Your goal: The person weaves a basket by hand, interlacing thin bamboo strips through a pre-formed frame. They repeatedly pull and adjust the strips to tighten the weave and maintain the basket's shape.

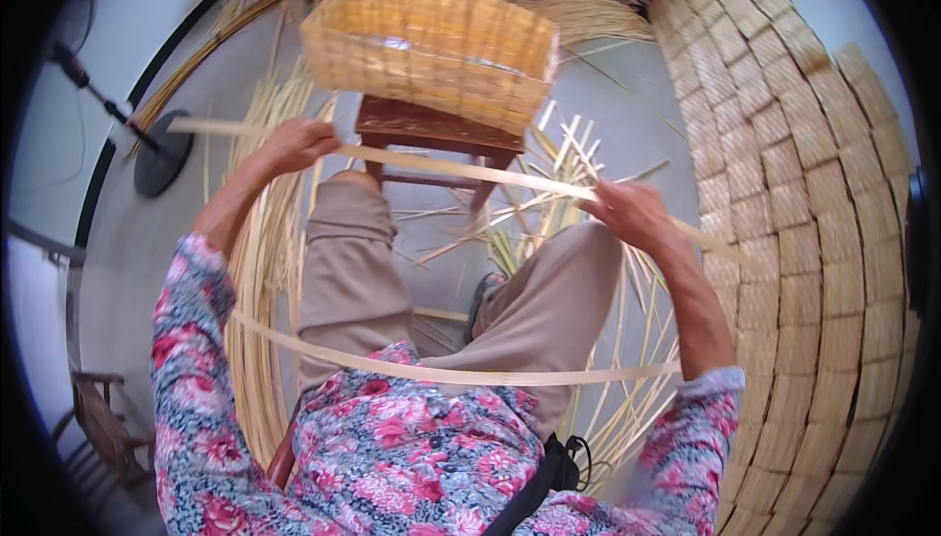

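A long, flat, pale woven-basket strip (470, 170), apparently bamboo, stretches between my two hands over my knees. My left hand (306, 144) is closed around it near the left, and its end sticks out beyond the fist. On the other side my right hand (630, 211) grips the strip above my right knee, with a blurred length trailing to the right. A second pale strip (461, 376) curves across my lap; whether it joins the first I cannot tell. Ahead of my hands a yellow woven basket (431, 85), its upright strips unwoven at the far side, rests on a brown wooden stool (441, 124).
Long loose strips (260, 360) lie in a bundle on my left. More cut strips (578, 159) are scattered around the stool's right. Stacked woven pieces (784, 213) line the right wall. A fan's round base (163, 154) and a wooden chair (108, 418) are at the left.
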The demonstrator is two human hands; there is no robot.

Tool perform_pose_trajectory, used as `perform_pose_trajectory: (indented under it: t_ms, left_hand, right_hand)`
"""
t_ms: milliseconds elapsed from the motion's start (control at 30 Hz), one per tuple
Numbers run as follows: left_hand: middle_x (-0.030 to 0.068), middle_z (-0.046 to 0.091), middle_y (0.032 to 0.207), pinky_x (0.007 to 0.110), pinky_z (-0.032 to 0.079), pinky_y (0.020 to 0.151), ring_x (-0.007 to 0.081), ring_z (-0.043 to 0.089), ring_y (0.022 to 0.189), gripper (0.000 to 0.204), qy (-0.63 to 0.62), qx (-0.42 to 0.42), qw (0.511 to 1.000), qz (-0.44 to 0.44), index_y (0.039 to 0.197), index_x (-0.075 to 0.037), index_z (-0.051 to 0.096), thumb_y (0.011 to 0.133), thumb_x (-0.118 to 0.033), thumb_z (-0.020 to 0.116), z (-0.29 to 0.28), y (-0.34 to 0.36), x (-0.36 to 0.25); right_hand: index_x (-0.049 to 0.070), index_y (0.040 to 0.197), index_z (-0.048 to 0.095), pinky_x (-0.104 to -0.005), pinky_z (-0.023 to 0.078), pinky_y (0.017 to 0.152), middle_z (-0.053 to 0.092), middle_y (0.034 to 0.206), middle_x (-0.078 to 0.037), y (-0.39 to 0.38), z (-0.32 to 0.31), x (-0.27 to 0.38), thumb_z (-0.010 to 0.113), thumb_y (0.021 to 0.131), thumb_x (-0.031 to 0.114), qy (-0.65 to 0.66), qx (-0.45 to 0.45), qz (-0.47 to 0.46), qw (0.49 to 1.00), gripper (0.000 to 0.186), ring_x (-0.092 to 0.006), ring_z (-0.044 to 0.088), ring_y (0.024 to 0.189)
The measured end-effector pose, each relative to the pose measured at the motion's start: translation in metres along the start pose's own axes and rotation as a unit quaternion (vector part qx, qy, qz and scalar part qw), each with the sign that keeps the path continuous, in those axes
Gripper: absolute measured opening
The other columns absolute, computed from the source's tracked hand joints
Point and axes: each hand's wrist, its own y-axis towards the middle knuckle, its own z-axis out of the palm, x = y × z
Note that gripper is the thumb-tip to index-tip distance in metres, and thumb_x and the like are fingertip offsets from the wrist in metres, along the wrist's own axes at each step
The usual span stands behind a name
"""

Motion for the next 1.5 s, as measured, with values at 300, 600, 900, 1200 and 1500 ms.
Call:
perform_pose_trajectory:
  t_ms: [300, 600, 900, 1200, 1500]
  left_hand:
    - [0.0211, 0.065, 0.080, 0.050, 0.048, 0.070, 0.0427, 0.062, 0.078, 0.029, -0.110, 0.059, 0.990, 0.059, 0.084, -0.003, 0.065, 0.096, -0.030, 0.062, 0.027, 0.056, -0.079]
    - [0.0188, 0.065, 0.077, 0.049, 0.049, 0.068, 0.0406, 0.065, 0.079, 0.032, -0.064, 0.008, 0.995, 0.073, 0.082, -0.006, 0.063, 0.096, -0.035, 0.063, 0.014, 0.054, -0.092]
    - [0.0136, 0.060, 0.073, 0.044, 0.049, 0.066, 0.0351, 0.064, 0.076, 0.032, -0.058, -0.114, 0.984, 0.124, 0.080, -0.008, 0.061, 0.095, -0.036, 0.066, -0.015, 0.041, -0.083]
    - [0.0089, 0.063, 0.074, 0.044, 0.052, 0.066, 0.0316, 0.067, 0.077, 0.033, -0.063, -0.188, 0.963, 0.183, 0.080, -0.009, 0.060, 0.093, -0.039, 0.066, 0.017, 0.096, -0.226]
    - [0.0105, 0.064, 0.086, 0.042, 0.055, 0.073, 0.0319, 0.066, 0.082, 0.014, -0.063, -0.227, 0.949, 0.211, 0.095, -0.010, 0.065, 0.093, -0.023, 0.067, 0.010, 0.103, -0.205]
  right_hand:
    - [0.006, 0.086, 0.051, -0.0524, 0.042, 0.060, 0.057, 0.074, -0.020, -0.095, 0.013, -0.062, 0.056, 0.100, 0.026, -0.006, -0.050, 0.062, 0.997, 0.025, -0.0454, 0.058, 0.073]
    - [0.004, 0.086, 0.050, -0.0515, 0.041, 0.063, 0.054, 0.080, -0.021, -0.119, 0.041, -0.081, 0.054, 0.100, 0.019, -0.021, -0.101, 0.075, 0.992, 0.022, -0.0453, 0.056, 0.077]
    - [0.004, 0.086, 0.057, -0.0487, 0.041, 0.075, 0.057, 0.081, -0.017, -0.191, 0.068, -0.163, 0.062, 0.083, 0.008, -0.126, -0.169, 0.198, 0.957, 0.007, -0.0391, 0.055, 0.082]
    - [0.000, 0.088, 0.061, -0.0329, 0.044, 0.060, 0.057, 0.070, -0.006, -0.019, -0.028, 0.032, 0.072, 0.089, 0.029, 0.288, 0.002, 0.026, 0.957, 0.031, -0.0141, 0.053, 0.067]
    - [0.005, 0.092, 0.069, -0.0243, 0.039, 0.052, 0.054, 0.064, 0.003, -0.016, -0.016, -0.010, 0.063, 0.099, 0.020, 0.356, 0.102, 0.053, 0.927, 0.018, -0.0053, 0.049, 0.058]
